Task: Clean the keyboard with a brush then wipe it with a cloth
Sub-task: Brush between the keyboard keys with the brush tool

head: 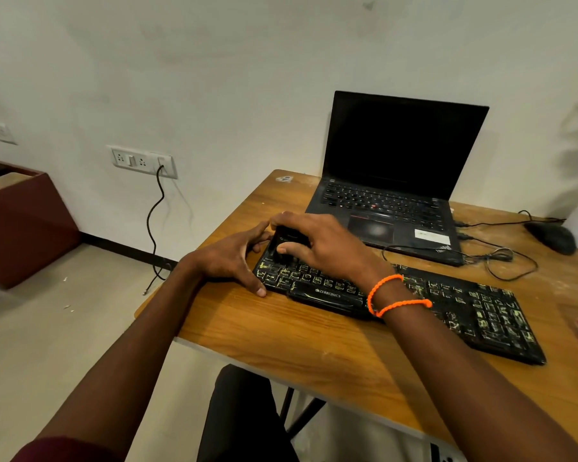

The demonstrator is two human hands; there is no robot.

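Spanning the wooden table (pixel 281 331), the dusty keyboard (pixel 454 305) runs its long axis from near-left to far-right, so sweeping looks set to travel rightward. Its left end is steadied by the left hand (pixel 229 258), fingers spread open. At that same end, the right hand (pixel 317 245) grips a small black brush (pixel 282 245), bristles on the keys.

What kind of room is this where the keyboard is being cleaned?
Probably a small office or study corner. A wooden desk stands against a plain wall and holds an open laptop, a wired mouse and the dusty keyboard; a socket panel is on the wall.
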